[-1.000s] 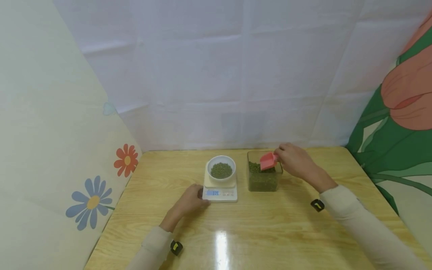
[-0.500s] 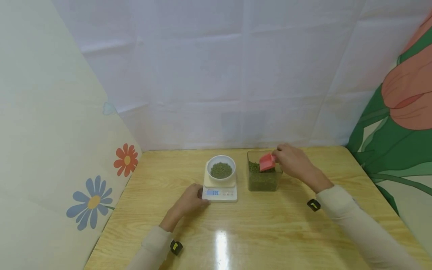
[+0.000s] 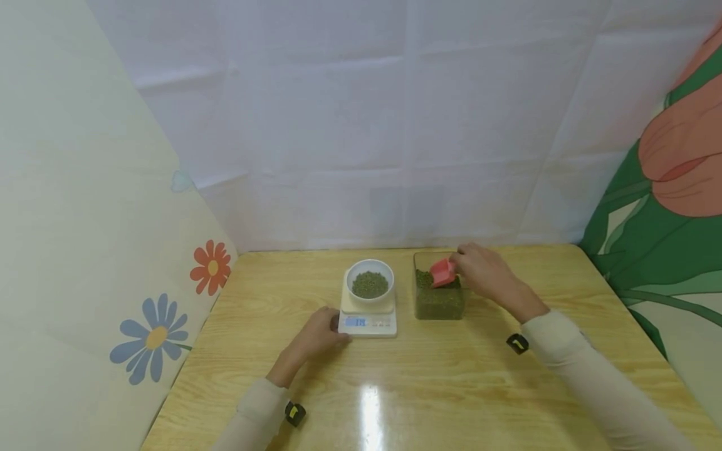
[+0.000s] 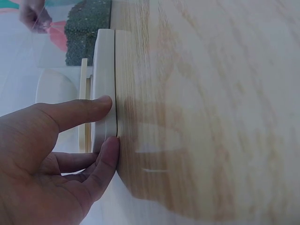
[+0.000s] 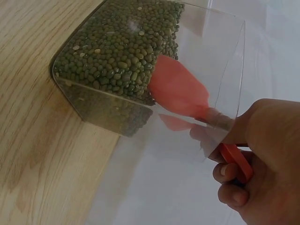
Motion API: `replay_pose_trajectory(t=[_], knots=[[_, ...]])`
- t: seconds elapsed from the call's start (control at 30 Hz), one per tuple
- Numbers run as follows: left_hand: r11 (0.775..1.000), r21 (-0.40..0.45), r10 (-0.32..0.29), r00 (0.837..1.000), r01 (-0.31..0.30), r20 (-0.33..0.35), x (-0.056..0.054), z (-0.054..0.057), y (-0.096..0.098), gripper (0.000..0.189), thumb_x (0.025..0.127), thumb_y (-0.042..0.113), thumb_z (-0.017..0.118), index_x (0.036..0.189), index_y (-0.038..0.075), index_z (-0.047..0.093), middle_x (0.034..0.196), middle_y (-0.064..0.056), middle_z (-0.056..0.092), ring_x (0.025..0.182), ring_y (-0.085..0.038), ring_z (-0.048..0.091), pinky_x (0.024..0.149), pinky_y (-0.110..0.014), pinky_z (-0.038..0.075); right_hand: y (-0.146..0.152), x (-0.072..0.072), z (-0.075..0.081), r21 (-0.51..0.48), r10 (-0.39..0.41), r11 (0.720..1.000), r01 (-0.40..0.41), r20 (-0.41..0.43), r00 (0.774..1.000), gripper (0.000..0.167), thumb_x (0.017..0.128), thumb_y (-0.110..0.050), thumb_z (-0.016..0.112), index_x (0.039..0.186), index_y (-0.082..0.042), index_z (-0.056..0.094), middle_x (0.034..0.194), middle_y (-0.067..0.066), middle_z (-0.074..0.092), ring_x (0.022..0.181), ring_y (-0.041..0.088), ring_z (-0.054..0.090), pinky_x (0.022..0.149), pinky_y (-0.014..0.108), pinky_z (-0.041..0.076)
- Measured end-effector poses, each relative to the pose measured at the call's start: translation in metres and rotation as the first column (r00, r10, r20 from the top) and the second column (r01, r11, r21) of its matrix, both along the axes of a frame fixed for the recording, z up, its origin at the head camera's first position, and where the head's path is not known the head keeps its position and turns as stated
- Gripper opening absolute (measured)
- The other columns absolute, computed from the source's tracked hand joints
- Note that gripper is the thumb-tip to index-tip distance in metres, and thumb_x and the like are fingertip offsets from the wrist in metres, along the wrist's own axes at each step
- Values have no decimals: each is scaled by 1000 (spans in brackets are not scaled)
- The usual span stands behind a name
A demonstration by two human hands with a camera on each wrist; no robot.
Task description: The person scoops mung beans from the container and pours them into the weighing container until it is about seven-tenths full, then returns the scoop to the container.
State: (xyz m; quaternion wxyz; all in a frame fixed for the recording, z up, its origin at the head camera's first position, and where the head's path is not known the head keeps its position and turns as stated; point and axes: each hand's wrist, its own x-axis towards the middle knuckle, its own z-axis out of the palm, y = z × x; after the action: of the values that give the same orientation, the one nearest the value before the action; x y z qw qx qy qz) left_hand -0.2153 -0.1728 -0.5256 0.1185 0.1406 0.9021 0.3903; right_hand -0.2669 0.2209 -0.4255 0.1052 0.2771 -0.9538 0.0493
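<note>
Green mung beans [image 5: 122, 51] lie in a clear square container [image 3: 440, 307]. My right hand [image 3: 487, 272] grips the handle of a pink scoop [image 3: 442, 272] over the container's right side. In the right wrist view the scoop's front edge meets the beans, and its blade [image 5: 180, 89] shows through the clear wall. On the left, a white kitchen scale [image 3: 368, 322] with a lit display bears a white bowl [image 3: 370, 266] holding more beans [image 3: 370, 285]. My left hand [image 3: 318, 332] holds the scale's front left corner, thumb and fingertips [image 4: 110, 150] against its edges.
Everything stands on a wood-grain table [image 3: 451, 388]. Behind it hangs a white cloth [image 3: 327, 125]. Flower-patterned panels border the left and right sides.
My right hand has moved a little left and slightly down, taking the scoop's edge closer into the beans. The left hand, scale and bowl have stayed where they were.
</note>
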Motion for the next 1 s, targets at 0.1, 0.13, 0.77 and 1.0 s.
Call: replay_pose_trajectory(t=[0.1,0.13,0.77,1.0], knots=[[1000,-2,4,1000,-4,4,0,0,0,35,85,9,85,117,0,73,103,-8,71,88,-17,64,81,-32,60,0,-1,-1,-7,3,1000,-3,-2,1000,12,92,-4,80,103,1,77,89,9,68,82,26,62,70,40,58],[1000,-1,4,1000,-4,4,0,0,0,35,85,9,85,117,0,73,103,-8,70,88,-18,64,81,-32,59,0,-1,-1,-10,3,1000,-3,-4,1000,12,92,-4,80,103,1,77,88,9,68,82,26,62,70,40,58],[1000,-3,6,1000,-6,4,0,0,0,34,85,9,86,114,0,73,101,-7,71,86,-18,64,79,-33,59,-5,-2,-11,-52,-2,999,2,10,1000,15,96,-5,74,108,3,74,105,19,72,96,36,66,79,49,62],[1000,-1,17,1000,-17,7,0,-1,0,35,85,10,86,115,0,73,103,-9,69,89,-19,63,82,-36,59,-7,-2,-10,-48,-8,999,10,32,999,19,97,-8,74,112,3,74,107,20,73,98,37,67,81,49,62]])
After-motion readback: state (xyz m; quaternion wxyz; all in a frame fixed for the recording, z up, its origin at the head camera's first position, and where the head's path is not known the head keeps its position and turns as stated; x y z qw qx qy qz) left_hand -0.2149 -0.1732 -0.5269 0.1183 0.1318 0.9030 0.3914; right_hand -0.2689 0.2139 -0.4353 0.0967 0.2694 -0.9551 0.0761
